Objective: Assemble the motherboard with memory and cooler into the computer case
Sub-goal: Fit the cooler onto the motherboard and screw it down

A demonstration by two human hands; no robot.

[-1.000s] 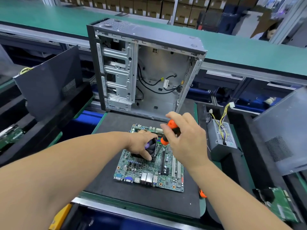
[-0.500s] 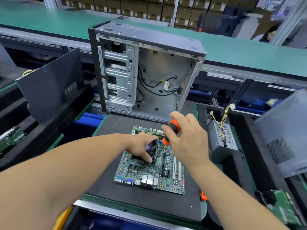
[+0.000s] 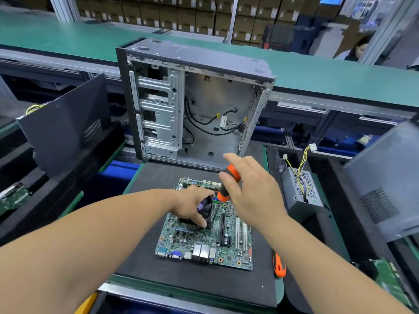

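The left hand covers most of the cooler, so only a part of its black fan with a purple label shows between the fingers; its grip is curled around the cooler body. The right hand hides the upper part of the screwdriver (orange and black handle), fingers and thumb pinching it; the tip, near the right side of the cooler, is hard to make out. The motherboard lies flat on a black mat on the desk, in the near middle. Behind it the computer case stands open, with black cables and a metal drive cage inside. To the right a power supply sits with yellow wires. A second orange tool is half hidden by the right forearm.
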